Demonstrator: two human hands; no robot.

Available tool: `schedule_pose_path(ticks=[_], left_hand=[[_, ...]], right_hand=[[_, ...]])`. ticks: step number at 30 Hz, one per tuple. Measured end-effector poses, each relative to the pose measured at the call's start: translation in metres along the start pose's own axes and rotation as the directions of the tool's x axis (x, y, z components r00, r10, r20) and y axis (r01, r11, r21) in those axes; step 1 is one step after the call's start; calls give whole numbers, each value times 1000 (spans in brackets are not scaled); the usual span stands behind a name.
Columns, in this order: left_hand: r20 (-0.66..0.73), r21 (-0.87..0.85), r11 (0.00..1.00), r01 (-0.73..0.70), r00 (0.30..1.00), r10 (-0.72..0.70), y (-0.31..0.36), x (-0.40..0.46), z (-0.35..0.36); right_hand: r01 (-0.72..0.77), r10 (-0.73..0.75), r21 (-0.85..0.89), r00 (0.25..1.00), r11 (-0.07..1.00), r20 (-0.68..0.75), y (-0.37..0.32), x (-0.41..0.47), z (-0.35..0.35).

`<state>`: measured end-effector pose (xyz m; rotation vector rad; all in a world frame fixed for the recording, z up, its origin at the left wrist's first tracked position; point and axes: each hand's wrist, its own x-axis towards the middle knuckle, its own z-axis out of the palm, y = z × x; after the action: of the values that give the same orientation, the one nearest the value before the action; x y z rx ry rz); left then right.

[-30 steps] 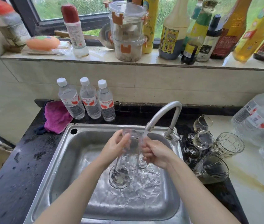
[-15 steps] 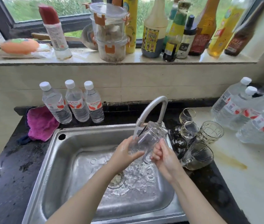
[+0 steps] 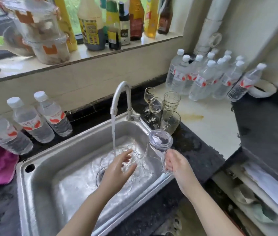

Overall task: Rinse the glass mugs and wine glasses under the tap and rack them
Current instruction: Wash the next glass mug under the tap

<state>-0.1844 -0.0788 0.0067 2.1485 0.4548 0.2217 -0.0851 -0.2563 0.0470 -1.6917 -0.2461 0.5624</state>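
Hands: R gripping glass mug handle, L open, empty

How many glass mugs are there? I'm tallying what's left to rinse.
3: one mug held over the sink by the right hand, two standing right of the tap; more may be hidden.

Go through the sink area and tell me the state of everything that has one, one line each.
Tap: running.
Mug: held upside down by its handle, out of the stream.
Right hand: gripping the mug handle.
Left hand: open over the sink, holding nothing.
Sink: wet, water swirling at the drain.
Wine glasses: upright on the counter.
Two mugs: upright beside them.
Water bottles: capped.
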Motion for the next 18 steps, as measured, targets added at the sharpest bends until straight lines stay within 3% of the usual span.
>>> schedule_pose_path(ticks=[4,8,13,18], left_hand=[[178,39,988,-149,974,140,27,-13,36],[415,-3,957,-291,870,266,62,-27,93],[643,-74,877,-474,650,405,118,-61,176],[781,-125,799,-589,438,445,172,-127,263]], right_hand=[[13,-1,58,977,998,-214,8,-46,-42],[6,48,119,893,993,-448,28,-106,-89],[15,132,194,684,981,-718,65,-208,-149],[49,235,289,461,956,-855,99,-328,-199]])
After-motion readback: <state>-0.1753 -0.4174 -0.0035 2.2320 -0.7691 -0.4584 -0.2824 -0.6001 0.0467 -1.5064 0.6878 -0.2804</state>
